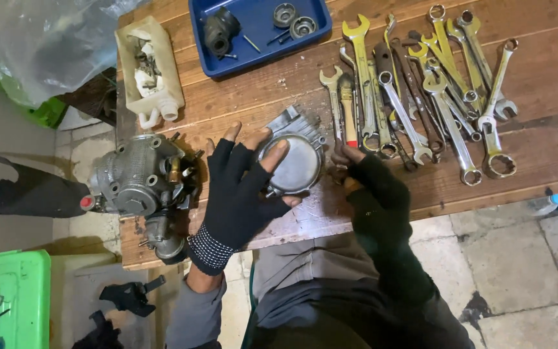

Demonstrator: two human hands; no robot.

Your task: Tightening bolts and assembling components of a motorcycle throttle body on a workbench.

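My left hand [240, 187], in a black fingerless glove, grips a round grey metal cover [292, 161] by its left rim, thumb under its lower edge. My right hand [363, 176], also gloved, touches the cover's right side; its fingers close around the wooden handle of a small brush [347, 106] that lies among the wrenches. A grey metal carburetor body [140, 178] rests on the wooden bench [537, 77] just left of my left hand.
Many silver wrenches [434, 90] lie spread at the right. A blue tray [259, 32] with small parts stands at the back. A cream plastic tub [150, 68] holds scraps. A green box [14, 291] sits on the floor at lower left, by a plastic bag [46, 45].
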